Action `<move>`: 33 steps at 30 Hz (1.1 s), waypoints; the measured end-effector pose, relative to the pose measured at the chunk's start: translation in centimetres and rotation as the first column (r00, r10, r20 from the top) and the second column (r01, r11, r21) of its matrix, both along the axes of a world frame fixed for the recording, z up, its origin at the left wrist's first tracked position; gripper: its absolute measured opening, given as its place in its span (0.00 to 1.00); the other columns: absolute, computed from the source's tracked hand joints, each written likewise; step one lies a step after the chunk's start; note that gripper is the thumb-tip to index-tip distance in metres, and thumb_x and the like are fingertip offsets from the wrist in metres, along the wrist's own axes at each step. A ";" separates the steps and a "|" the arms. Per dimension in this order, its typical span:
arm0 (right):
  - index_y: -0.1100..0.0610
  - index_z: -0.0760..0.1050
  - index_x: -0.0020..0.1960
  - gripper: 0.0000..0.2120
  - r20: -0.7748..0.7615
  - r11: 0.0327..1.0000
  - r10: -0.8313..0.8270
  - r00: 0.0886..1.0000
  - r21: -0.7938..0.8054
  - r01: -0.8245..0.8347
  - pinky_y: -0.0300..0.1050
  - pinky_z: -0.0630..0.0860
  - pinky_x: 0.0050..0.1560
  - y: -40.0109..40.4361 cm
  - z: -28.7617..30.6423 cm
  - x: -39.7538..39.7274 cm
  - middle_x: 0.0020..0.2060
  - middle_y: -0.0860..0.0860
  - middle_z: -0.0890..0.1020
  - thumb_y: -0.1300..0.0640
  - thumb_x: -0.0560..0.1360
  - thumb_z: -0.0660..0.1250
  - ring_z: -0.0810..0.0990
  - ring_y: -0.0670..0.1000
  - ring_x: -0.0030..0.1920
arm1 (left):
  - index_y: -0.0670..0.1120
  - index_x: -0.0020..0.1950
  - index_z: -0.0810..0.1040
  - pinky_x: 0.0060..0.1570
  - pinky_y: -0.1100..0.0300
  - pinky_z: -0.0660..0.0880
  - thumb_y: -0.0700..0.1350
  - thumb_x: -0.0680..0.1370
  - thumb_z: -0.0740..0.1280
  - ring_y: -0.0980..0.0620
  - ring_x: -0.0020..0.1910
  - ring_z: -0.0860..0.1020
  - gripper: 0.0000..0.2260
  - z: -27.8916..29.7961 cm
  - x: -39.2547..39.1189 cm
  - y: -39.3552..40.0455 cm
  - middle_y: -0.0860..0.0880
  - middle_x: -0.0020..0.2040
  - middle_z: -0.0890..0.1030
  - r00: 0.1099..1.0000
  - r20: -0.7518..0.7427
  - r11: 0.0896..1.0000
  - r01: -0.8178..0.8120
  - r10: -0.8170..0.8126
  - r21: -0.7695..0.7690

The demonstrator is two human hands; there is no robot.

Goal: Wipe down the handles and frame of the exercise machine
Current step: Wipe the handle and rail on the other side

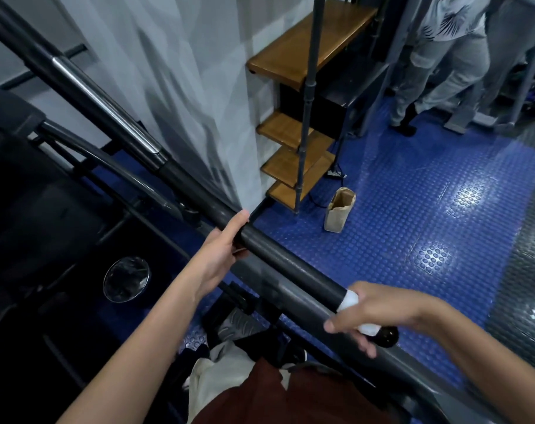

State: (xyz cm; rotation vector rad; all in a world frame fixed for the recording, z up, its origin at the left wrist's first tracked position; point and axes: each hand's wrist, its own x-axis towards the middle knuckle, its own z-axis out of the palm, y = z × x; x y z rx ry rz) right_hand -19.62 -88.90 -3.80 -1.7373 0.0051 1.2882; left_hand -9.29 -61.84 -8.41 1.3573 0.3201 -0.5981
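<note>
2 hands on the machine's long black handle bar, white cloth at its near end.

Left hand [220,252] curls around the handle bar [290,264] mid-length, chrome section [104,105] up-left of that grip. Right hand [373,313] wraps the white cloth [350,301] around the bar's end, fingers closed on it. Paper bag [339,209] stands on the blue floor [413,215] between and beyond both grips.

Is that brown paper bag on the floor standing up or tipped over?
Standing upright. The paper bag rests on its base on the blue studded floor beside the wooden steps, with its open mouth facing up.
</note>
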 end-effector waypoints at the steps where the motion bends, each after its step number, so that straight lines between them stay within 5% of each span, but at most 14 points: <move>1: 0.56 0.75 0.27 0.20 -0.038 0.999 0.029 0.999 0.036 -0.028 0.51 0.72 0.49 0.2 0.0 0.5 0.24 0.55 0.78 0.47 0.74 0.73 0.76 0.56 0.31 | 0.51 0.44 0.80 0.67 0.49 0.72 0.57 0.80 0.68 0.54 0.44 0.81 0.11 0.0 0.0 0.0 0.54 0.36 0.81 1.000 -0.002 1.000 0.002 -0.002 0.002; 6: 0.56 0.75 0.26 0.19 0.123 0.998 -0.053 0.991 -0.021 0.056 0.45 0.76 0.49 5.7 0.6 4.6 0.23 0.56 0.78 0.49 0.72 0.75 0.75 0.54 0.27 | 0.51 0.48 0.78 0.68 0.46 0.71 0.57 0.79 0.69 0.52 0.44 0.80 0.11 0.2 -0.2 -0.2 0.54 0.36 0.81 1.000 0.007 1.000 0.000 -0.001 0.023; 9: 0.59 0.76 0.37 0.11 0.341 0.965 -0.068 0.938 -0.218 0.149 0.47 0.80 0.40 10.1 1.2 7.3 0.30 0.56 0.83 0.53 0.71 0.73 0.82 0.54 0.29 | 0.52 0.50 0.79 0.67 0.44 0.72 0.60 0.78 0.69 0.51 0.47 0.80 0.12 0.2 -0.1 0.1 0.53 0.39 0.82 0.999 0.039 0.998 0.019 -0.022 0.064; 12: 0.56 0.72 0.49 0.11 0.687 0.808 0.224 0.692 -0.527 0.262 0.44 0.67 0.34 13.2 0.8 7.2 0.41 0.52 0.79 0.51 0.74 0.68 0.82 0.56 0.42 | 0.54 0.54 0.79 0.61 0.51 0.75 0.64 0.77 0.67 0.53 0.50 0.82 0.16 0.2 -0.2 0.1 0.54 0.44 0.85 0.996 0.067 0.993 0.044 -0.051 0.111; 15: 0.55 0.70 0.47 0.08 0.798 0.696 0.411 0.440 -0.587 0.414 0.43 0.52 0.25 13.3 0.2 4.5 0.36 0.51 0.82 0.52 0.77 0.65 0.84 0.54 0.35 | 0.52 0.60 0.79 0.59 0.53 0.75 0.67 0.76 0.68 0.52 0.52 0.82 0.22 -0.2 -0.4 0.0 0.54 0.45 0.85 0.997 0.076 0.993 0.009 -0.018 0.120; 19: 0.53 0.69 0.48 0.17 0.675 0.732 0.303 0.672 -0.616 0.289 0.47 0.74 0.36 7.3 -0.3 0.6 0.41 0.50 0.83 0.39 0.77 0.63 0.83 0.53 0.41 | 0.46 0.71 0.74 0.58 0.54 0.74 0.66 0.76 0.68 0.53 0.50 0.80 0.31 -0.5 -0.6 -0.2 0.57 0.43 0.83 0.998 0.058 0.996 -0.026 0.021 0.088; 23: 0.67 0.75 0.45 0.28 0.236 0.968 -0.113 0.965 -0.192 0.160 0.42 0.79 0.37 1.6 -0.3 -0.8 0.33 0.60 0.84 0.41 0.71 0.74 0.83 0.54 0.31 | 0.46 0.74 0.71 0.54 0.57 0.75 0.65 0.77 0.67 0.55 0.49 0.80 0.32 -0.4 -0.6 -0.2 0.59 0.43 0.83 0.998 0.057 0.996 -0.029 0.025 0.080; 26: 0.67 0.77 0.41 0.29 0.012 0.999 -0.007 1.000 -0.041 0.008 0.41 0.76 0.41 0.3 -0.5 0.7 0.38 0.69 0.82 0.39 0.70 0.76 0.81 0.57 0.35 | 0.47 0.73 0.72 0.56 0.55 0.75 0.65 0.77 0.67 0.55 0.48 0.80 0.32 -0.4 -0.6 -0.3 0.60 0.42 0.82 0.998 0.064 0.995 -0.030 0.024 0.092; 28: 0.62 0.79 0.35 0.25 -0.007 0.999 0.034 0.999 0.001 -0.034 0.44 0.75 0.46 1.5 -0.3 2.2 0.33 0.63 0.81 0.39 0.70 0.76 0.80 0.57 0.33 | 0.46 0.73 0.71 0.54 0.56 0.75 0.66 0.76 0.68 0.55 0.47 0.79 0.33 -0.3 -0.7 -0.3 0.59 0.42 0.83 0.997 0.069 0.994 -0.030 0.023 0.100; 31: 0.59 0.77 0.32 0.21 0.093 0.997 -0.065 0.994 -0.045 0.069 0.43 0.77 0.44 5.3 0.3 4.6 0.29 0.57 0.81 0.43 0.70 0.77 0.79 0.55 0.29 | 0.45 0.74 0.70 0.51 0.58 0.74 0.68 0.75 0.68 0.56 0.48 0.79 0.37 -0.2 -0.7 -0.1 0.51 0.57 0.83 0.996 0.086 0.991 -0.014 0.002 0.132; 33: 0.62 0.76 0.36 0.19 0.242 0.982 -0.066 0.968 -0.158 0.106 0.43 0.79 0.39 8.2 0.5 6.4 0.29 0.55 0.83 0.47 0.69 0.76 0.81 0.56 0.29 | 0.45 0.72 0.73 0.49 0.59 0.73 0.68 0.74 0.68 0.56 0.48 0.79 0.35 -0.1 -0.7 0.0 0.48 0.58 0.83 0.996 0.092 0.986 -0.012 -0.004 0.166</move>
